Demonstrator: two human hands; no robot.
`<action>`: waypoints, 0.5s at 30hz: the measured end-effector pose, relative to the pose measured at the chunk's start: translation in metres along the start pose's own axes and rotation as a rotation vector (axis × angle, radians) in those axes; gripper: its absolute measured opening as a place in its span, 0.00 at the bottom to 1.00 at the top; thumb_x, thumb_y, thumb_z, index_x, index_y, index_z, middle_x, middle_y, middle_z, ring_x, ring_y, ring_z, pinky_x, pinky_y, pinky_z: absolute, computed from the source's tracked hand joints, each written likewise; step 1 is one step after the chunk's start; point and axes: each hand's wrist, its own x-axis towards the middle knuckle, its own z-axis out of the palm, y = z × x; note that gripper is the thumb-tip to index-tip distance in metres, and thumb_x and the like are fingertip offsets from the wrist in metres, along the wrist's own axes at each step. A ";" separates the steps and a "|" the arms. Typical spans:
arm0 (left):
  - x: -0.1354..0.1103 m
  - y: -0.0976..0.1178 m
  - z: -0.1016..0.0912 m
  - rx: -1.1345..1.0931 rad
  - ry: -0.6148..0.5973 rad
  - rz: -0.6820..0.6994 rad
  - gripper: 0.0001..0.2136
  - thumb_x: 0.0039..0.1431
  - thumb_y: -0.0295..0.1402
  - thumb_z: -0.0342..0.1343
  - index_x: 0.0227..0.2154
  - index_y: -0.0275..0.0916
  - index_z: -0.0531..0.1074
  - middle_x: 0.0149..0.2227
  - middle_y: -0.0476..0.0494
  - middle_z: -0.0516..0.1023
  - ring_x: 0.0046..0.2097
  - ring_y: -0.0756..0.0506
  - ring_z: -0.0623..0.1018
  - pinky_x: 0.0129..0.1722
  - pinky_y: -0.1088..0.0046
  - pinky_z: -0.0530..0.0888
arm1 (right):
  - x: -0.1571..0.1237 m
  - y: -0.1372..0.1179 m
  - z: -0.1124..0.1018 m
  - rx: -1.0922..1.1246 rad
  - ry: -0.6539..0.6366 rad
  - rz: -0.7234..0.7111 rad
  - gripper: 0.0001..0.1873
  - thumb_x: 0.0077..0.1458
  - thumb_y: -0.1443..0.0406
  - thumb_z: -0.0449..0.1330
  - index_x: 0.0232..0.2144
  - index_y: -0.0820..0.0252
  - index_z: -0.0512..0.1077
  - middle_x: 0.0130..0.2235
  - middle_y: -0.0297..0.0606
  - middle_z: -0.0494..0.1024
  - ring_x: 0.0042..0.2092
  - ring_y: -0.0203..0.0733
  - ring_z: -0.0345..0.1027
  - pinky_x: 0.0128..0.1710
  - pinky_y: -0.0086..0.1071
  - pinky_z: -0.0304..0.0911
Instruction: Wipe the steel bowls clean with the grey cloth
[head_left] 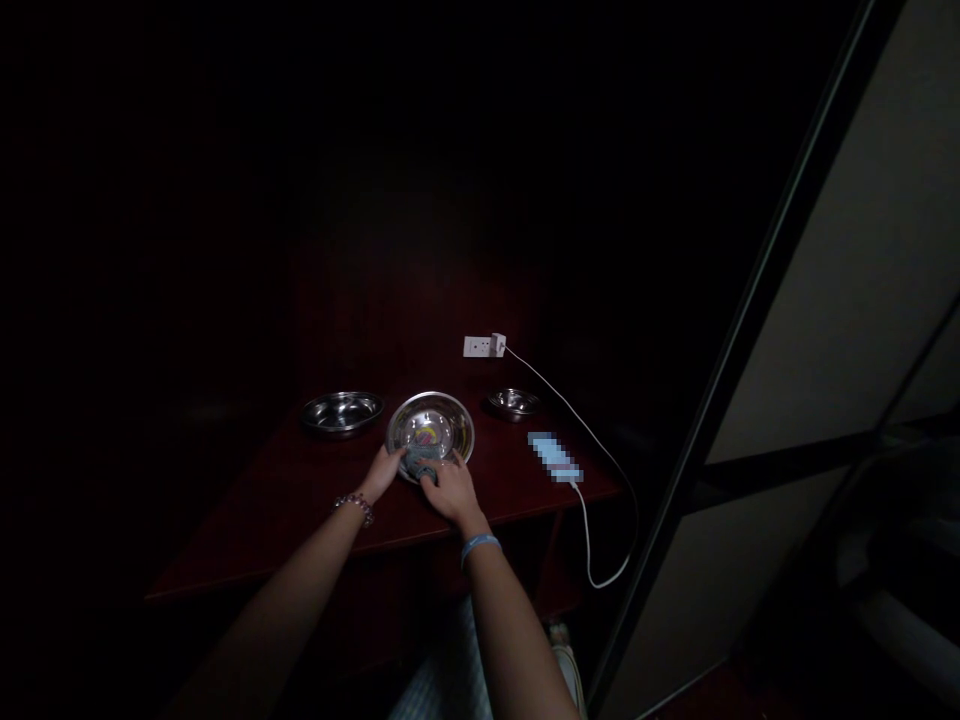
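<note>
A steel bowl (pixel 430 423) is tipped up toward me on a dark red table (pixel 300 500), and something colourful lies inside it. My left hand (pixel 384 471) grips the bowl's near left rim. My right hand (pixel 450 488) is curled at the near rim over a small grey thing (pixel 420 463), maybe a cloth or sponge; the dim light hides what it is. A bead bracelet is on my left wrist, a light blue band on my right.
Two more steel bowls stand on the table, a wide one (pixel 342 411) at the left and a small one (pixel 513 402) at the right. A phone (pixel 555 457) lies at the right, its white cable (pixel 592 440) running to a wall socket (pixel 484 345). A dark door frame (pixel 750 330) stands at the right.
</note>
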 end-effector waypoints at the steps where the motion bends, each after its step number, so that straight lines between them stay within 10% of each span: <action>1: -0.001 0.000 0.000 -0.002 -0.013 0.008 0.14 0.46 0.29 0.57 0.39 0.34 0.73 0.45 0.35 0.80 0.52 0.38 0.76 0.56 0.58 0.68 | 0.001 0.001 0.001 -0.016 0.018 0.016 0.17 0.60 0.62 0.51 0.47 0.55 0.75 0.47 0.38 0.80 0.50 0.42 0.72 0.66 0.43 0.42; 15: -0.005 -0.004 -0.001 0.097 -0.038 0.104 0.16 0.48 0.27 0.54 0.42 0.35 0.75 0.48 0.37 0.79 0.54 0.39 0.75 0.57 0.62 0.66 | -0.001 0.002 0.001 -0.101 0.182 0.212 0.28 0.58 0.67 0.49 0.61 0.68 0.60 0.63 0.50 0.61 0.68 0.49 0.41 0.66 0.54 0.31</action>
